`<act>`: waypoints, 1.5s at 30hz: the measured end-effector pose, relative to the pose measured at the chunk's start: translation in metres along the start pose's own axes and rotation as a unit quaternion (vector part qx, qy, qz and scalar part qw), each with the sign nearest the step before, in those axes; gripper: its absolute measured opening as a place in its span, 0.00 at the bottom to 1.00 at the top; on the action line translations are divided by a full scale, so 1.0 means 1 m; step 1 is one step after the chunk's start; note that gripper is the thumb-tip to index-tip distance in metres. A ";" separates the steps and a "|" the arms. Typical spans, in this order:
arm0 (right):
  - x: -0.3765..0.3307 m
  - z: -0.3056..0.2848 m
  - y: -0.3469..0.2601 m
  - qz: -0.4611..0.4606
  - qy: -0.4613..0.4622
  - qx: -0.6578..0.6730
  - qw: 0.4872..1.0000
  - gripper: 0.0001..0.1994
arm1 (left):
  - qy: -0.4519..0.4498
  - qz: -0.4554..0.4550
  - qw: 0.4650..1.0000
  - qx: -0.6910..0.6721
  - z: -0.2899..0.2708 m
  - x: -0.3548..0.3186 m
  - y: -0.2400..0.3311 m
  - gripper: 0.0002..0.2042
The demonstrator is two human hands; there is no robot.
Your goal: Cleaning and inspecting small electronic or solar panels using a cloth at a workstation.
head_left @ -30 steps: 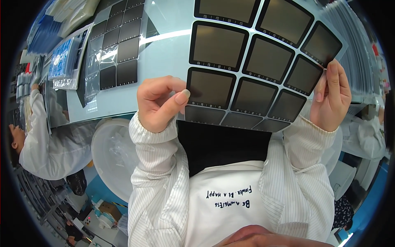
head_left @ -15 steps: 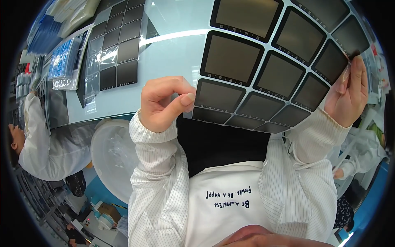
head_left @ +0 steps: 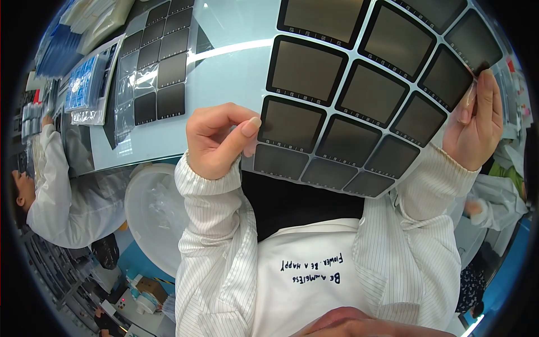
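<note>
"Sheet point(head_left: 364, 95), held where?"

"Up in front of the chest, tilted, top end running out of view."

"And by which hand?"

"By both. Well apart, left hand point(head_left: 216, 143) pinched on the left edge between thumb and forefinger, right hand point(head_left: 474, 126) clamped on the right edge, higher up."

"Any writing on it?"

"Yes. Small pale marks point(head_left: 296, 96) along the lower border of most dark panels point(head_left: 309, 66), like a line of tiny icons. Too small to make out."

"Lettering elsewhere?"

"On the white shirt point(head_left: 317, 238), two lines of dark capitals point(head_left: 306, 266), hand-drawn in look, upside down in this view."

"And over to the left?"

"On the pale table point(head_left: 227, 78), a second set of dark squares point(head_left: 171, 71), with similar marks along the lower edges. Just beside, blue packs point(head_left: 86, 84) with white patches, print blurred. Below the table edge, a white tub point(head_left: 140, 227) with clear film inside. Near that, a co-worker in a white sleeve point(head_left: 53, 163)."
</note>
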State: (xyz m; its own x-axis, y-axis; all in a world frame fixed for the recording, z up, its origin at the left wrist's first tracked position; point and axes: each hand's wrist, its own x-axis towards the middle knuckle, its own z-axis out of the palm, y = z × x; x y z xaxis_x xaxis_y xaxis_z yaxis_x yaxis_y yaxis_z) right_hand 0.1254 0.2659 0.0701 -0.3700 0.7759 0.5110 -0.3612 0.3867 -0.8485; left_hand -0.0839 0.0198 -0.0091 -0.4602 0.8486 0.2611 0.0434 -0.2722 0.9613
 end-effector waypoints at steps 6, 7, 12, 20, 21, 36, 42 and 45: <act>0.001 0.002 0.001 -0.010 -0.001 -0.001 1.000 0.12 | 0.003 0.006 1.000 -0.003 0.000 -0.001 -0.002 0.06; 0.001 0.006 0.000 -0.010 0.003 -0.008 1.000 0.12 | 0.012 0.007 1.000 -0.008 0.000 -0.002 -0.002 0.06; 0.006 0.005 0.003 -0.020 0.001 0.004 1.000 0.11 | 0.018 0.010 0.999 -0.025 0.000 -0.001 -0.003 0.06; 0.012 -0.003 0.011 0.002 -0.013 0.021 1.000 0.13 | 0.056 -0.001 0.997 -0.056 0.000 -0.004 -0.005 0.07; 0.012 -0.002 0.011 0.002 -0.011 0.020 1.000 0.13 | 0.054 -0.002 0.997 -0.057 0.001 -0.004 -0.005 0.07; 0.012 0.001 0.017 -0.001 -0.036 0.030 0.999 0.13 | 0.078 0.006 0.996 -0.039 0.000 -0.006 -0.005 0.07; 0.012 0.006 0.013 0.010 -0.026 0.036 0.999 0.14 | 0.074 0.007 0.996 -0.047 -0.004 -0.005 -0.009 0.08; 0.011 0.011 0.013 -0.001 0.035 0.009 0.999 0.13 | 0.081 0.010 0.996 -0.045 -0.003 -0.005 -0.009 0.08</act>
State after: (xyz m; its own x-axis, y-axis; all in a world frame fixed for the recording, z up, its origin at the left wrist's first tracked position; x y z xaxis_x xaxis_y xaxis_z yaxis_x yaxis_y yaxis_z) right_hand 0.1070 0.2738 0.0668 -0.3086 0.8087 0.5008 -0.3767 0.3795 -0.8450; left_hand -0.0850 0.0169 -0.0193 -0.5976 0.7600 0.2554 -0.0220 -0.3339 0.9423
